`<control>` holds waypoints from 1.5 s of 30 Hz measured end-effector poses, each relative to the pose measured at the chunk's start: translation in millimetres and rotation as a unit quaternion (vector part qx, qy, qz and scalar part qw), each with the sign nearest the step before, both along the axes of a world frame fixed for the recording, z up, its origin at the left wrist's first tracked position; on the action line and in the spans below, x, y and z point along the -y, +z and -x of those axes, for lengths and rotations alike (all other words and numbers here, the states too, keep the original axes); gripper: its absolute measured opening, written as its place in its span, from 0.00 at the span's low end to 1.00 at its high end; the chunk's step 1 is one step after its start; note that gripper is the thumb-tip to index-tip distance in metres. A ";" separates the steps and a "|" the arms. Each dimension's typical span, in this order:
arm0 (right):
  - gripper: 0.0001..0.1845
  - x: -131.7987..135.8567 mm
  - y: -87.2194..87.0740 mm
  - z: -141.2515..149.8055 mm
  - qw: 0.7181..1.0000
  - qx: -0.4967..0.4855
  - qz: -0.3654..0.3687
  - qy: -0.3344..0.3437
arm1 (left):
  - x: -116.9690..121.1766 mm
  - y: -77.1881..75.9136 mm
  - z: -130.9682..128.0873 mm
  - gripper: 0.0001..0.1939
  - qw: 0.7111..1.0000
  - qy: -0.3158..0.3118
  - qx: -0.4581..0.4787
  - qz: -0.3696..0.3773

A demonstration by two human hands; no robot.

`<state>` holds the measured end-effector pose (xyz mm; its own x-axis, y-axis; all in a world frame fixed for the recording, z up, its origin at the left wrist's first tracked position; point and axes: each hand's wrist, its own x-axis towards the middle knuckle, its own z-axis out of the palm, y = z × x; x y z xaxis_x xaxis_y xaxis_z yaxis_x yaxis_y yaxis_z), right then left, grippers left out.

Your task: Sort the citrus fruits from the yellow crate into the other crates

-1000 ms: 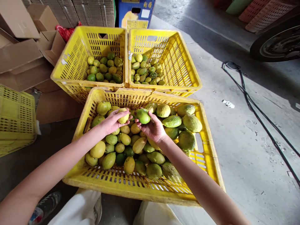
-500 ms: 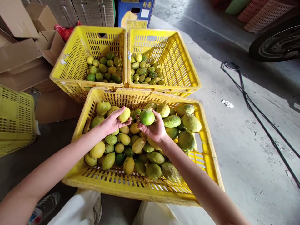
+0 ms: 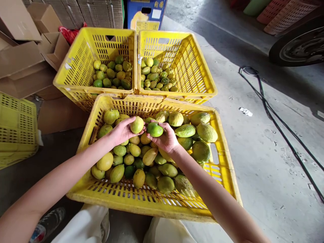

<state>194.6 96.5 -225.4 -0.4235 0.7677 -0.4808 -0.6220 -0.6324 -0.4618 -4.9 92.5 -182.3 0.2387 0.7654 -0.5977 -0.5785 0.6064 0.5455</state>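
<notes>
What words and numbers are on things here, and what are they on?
"起源" is my best reading of the yellow characters on the blue box; they are a bit blurry.
Yellow label on that box: marks too small to read.
White label beside the characters: nothing I can read.
Bottle at bottom left: its red and blue label is too blurred to read.

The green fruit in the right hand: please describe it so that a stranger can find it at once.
Start at the crate in the middle foreground. Over it, the right hand holds the green fruit. Its bright green skin sets it apart from the yellow fruit close beside it in the left hand.
</notes>
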 end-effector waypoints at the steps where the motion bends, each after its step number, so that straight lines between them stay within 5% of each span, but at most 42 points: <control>1: 0.15 1.2 -0.3 1.5 1.000 0.002 -0.009 -0.001 | 0.5 -0.8 0.3 0.10 1.000 0.008 -0.014 -0.015; 6: 0.17 2.8 -0.3 6.1 0.999 -0.013 -0.028 -0.019 | 0.3 -1.4 1.6 0.08 0.997 0.020 -0.066 -0.034; 11: 0.15 -4.7 -2.4 -2.9 0.998 -0.040 0.038 -0.005 | -2.6 1.8 -1.2 0.15 0.998 0.000 -0.050 0.047; 15: 0.15 -7.5 -3.7 -6.8 0.996 -0.058 0.061 -0.001 | -3.1 4.6 -1.8 0.16 0.995 0.040 -0.006 0.094; 20: 0.12 -2.0 -1.9 0.2 0.999 -0.027 0.039 -0.014 | -1.2 1.8 -2.5 0.07 0.998 0.033 -0.020 0.047; 26: 0.18 0.4 3.0 2.4 1.000 -0.012 0.016 -0.007 | -1.3 -3.1 -3.7 0.10 0.997 0.036 -0.070 -0.014; 34: 0.11 -6.6 5.0 0.2 0.997 -0.009 0.073 0.010 | -5.2 -0.9 -3.1 0.14 0.989 0.024 -0.075 0.125; 40: 0.13 1.9 8.8 7.0 1.000 0.022 -0.004 -0.005 | -7.7 6.4 -3.2 0.14 0.995 0.033 -0.021 0.089; 45: 0.17 -2.8 3.4 0.5 0.999 -0.010 0.048 0.020 | -4.9 5.5 1.5 0.10 1.000 -0.005 0.004 0.022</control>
<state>194.1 99.3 -222.0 -0.4633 0.7013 -0.5418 -0.6043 -0.6972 -0.3857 -6.4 97.4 -176.8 0.2506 0.7365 -0.6283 -0.5766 0.6349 0.5143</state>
